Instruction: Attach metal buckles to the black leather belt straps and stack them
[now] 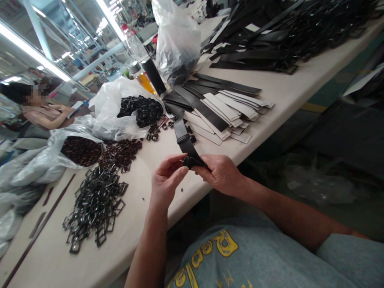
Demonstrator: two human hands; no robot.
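Note:
Between my two hands, near the table's front edge, is a black strap (pixel 192 151) with a dark loop around it. My left hand (pixel 168 178) pinches its folded near end between thumb and fingers. My right hand (pixel 220 172) is closed on the same end from the other side. The strap's far part rests on the table beside small black loops (pixel 155 137). Behind it lies a stack of black and white straps (pixel 213 116). A pile of black metal buckles (pixel 94 204) sits to the left, below a heap of dark brown loops (pixel 120 154).
Plastic bags hold black loops (pixel 141 111) and brown loops (pixel 81 151). A black bottle (pixel 153 76) and a large white bag (pixel 177 40) stand at the back. More black straps (pixel 258 60) cover the far right. A person (pixel 42 112) sits across the table (pixel 150 160).

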